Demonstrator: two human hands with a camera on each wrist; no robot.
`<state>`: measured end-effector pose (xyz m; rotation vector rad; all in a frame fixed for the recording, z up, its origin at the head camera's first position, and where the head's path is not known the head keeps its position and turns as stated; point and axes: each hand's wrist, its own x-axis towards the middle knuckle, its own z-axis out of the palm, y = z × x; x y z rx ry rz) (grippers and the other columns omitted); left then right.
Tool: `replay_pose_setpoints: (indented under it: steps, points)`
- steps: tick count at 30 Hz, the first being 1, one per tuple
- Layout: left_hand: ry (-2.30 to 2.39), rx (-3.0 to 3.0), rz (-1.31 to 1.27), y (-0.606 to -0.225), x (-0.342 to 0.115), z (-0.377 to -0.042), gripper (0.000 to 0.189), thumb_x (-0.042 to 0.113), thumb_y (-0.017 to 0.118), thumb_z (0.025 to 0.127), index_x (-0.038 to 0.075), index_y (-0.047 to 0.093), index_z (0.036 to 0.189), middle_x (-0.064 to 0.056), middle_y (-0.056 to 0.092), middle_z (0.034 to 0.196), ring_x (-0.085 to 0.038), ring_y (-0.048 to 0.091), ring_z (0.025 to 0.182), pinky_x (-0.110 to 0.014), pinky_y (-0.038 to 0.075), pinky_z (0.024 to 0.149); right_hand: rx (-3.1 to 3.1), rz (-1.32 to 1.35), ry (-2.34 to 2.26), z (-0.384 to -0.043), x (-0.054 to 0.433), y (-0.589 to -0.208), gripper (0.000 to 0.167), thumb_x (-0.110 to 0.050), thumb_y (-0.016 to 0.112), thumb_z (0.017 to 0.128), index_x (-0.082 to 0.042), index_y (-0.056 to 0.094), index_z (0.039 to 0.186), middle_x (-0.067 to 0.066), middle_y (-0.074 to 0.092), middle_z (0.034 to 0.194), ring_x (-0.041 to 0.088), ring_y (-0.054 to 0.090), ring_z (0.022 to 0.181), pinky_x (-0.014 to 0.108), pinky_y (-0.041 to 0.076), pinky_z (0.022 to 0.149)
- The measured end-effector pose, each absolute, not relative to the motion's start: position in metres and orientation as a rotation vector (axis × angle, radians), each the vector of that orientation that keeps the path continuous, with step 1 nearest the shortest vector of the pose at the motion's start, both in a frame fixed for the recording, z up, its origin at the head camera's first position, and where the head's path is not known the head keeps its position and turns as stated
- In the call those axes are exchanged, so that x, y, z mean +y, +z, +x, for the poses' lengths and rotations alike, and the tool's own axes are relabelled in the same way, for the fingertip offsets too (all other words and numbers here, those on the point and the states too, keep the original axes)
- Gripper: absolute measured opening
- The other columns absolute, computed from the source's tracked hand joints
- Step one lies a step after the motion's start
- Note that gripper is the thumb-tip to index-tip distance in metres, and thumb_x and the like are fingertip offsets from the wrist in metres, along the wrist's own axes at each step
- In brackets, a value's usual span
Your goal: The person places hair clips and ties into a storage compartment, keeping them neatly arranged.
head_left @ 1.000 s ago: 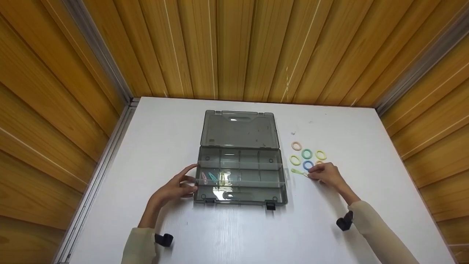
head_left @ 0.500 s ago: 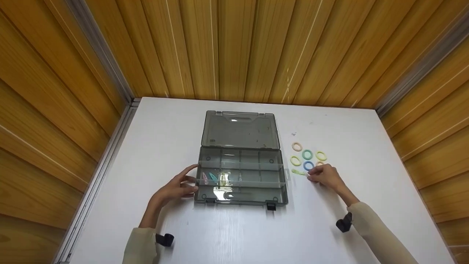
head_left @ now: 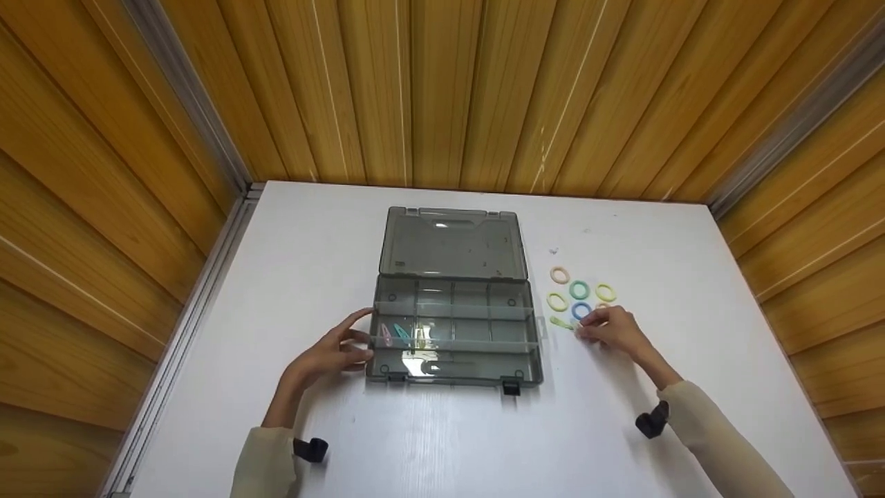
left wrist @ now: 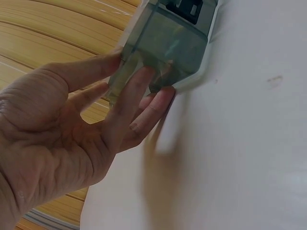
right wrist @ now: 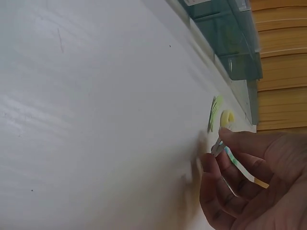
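Note:
In the head view my left hand [head_left: 335, 354] rests its spread fingers against the left wall of a smoky-grey compartment box [head_left: 460, 366] whose lid lies back. The left wrist view has those fingertips at the box's corner [left wrist: 180, 52]. Pink [head_left: 386, 335], teal [head_left: 402, 333] and yellow [head_left: 420, 337] snap hair clips lie in its middle row. Right of the box, my right hand [head_left: 615, 329] pinches a small pale hair clip [right wrist: 218, 147] between thumb and fingertips, partly hidden by them. A light-green hair clip [head_left: 560, 322] lies on the table just left of those fingertips.
Several hair ties in peach [head_left: 559, 275], green [head_left: 579, 290], yellow [head_left: 606, 292] and blue [head_left: 581, 310] lie beyond my right hand. A small clear scrap [head_left: 553, 251] sits behind them on the white table [head_left: 311, 235]. Wood-patterned walls [head_left: 442, 90] border the table.
My right fingertips have shifted very slightly left, with the pale clip showing by the green one. The left hand and the box stay as they were.

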<state>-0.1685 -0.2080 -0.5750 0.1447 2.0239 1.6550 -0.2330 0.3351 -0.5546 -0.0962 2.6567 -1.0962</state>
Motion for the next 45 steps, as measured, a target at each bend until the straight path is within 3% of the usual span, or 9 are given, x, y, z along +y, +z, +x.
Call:
replay_pose_setpoints:
  steps: [10, 19, 28, 34, 41, 45]
  points:
    - [1.643, 2.037, 0.126, -0.575, -0.206, -0.168, 0.085, 0.008, 0.069, 0.096, 0.025, 0.02, 0.164, -0.033, 0.042, 0.147, -0.036, 0.063, 0.124, -0.05, 0.058, 0.1, 2.61, -0.195, -1.2, -0.232, 0.311, -0.54, 0.022, -0.011, 0.075, 0.092, 0.009, 0.073, 0.102, 0.02, 0.076, 0.095, 0.015, 0.07, 0.076, 0.021, 0.058, 0.064]
    - [1.642, 2.038, 0.105, -0.576, -0.207, -0.167, 0.085, 0.007, 0.07, 0.096, 0.026, 0.021, 0.163, -0.032, 0.043, 0.146, -0.035, 0.064, 0.122, -0.049, 0.059, 0.1, 2.527, -0.351, -1.332, -0.224, 0.283, -0.533, 0.016, -0.006, 0.073, 0.092, 0.008, 0.071, 0.1, 0.024, 0.074, 0.089, 0.014, 0.07, 0.073, 0.022, 0.057, 0.062]
    - [1.647, 2.035, 0.121, -0.574, -0.208, -0.168, 0.084, 0.01, 0.069, 0.097, 0.028, 0.021, 0.164, -0.033, 0.041, 0.148, -0.036, 0.062, 0.124, -0.05, 0.057, 0.102, 2.454, -0.479, -1.354, -0.224, 0.25, -0.522, 0.026, -0.01, 0.073, 0.094, 0.007, 0.07, 0.114, 0.023, 0.073, 0.096, 0.01, 0.068, 0.078, 0.022, 0.059, 0.067]
    - [1.658, 2.024, 0.117, -0.574, -0.207, -0.167, 0.084, 0.007, 0.068, 0.097, 0.026, 0.021, 0.164, -0.033, 0.042, 0.148, -0.039, 0.062, 0.125, -0.051, 0.058, 0.101, 2.418, -0.571, -1.371, -0.224, 0.229, -0.521, 0.03, -0.007, 0.074, 0.092, 0.007, 0.069, 0.119, 0.023, 0.073, 0.097, 0.003, 0.065, 0.078, 0.015, 0.056, 0.067]
    - [1.645, 2.034, 0.139, -0.574, -0.207, -0.168, 0.086, 0.006, 0.068, 0.097, 0.025, 0.019, 0.164, -0.033, 0.042, 0.147, -0.039, 0.061, 0.126, -0.051, 0.058, 0.101, 2.329, -0.611, -1.402, -0.228, 0.211, -0.523, 0.038, -0.002, 0.072, 0.092, 0.01, 0.064, 0.128, 0.028, 0.069, 0.098, 0.014, 0.069, 0.077, 0.019, 0.055, 0.063]
    - [1.648, 2.03, 0.15, -0.575, -0.207, -0.168, 0.086, 0.006, 0.068, 0.097, 0.025, 0.019, 0.164, -0.033, 0.042, 0.146, -0.039, 0.062, 0.125, -0.051, 0.057, 0.102, 2.331, -0.628, -1.399, -0.23, 0.201, -0.524, 0.04, -0.001, 0.071, 0.093, 0.012, 0.062, 0.129, 0.028, 0.068, 0.099, 0.01, 0.066, 0.076, 0.02, 0.056, 0.064]
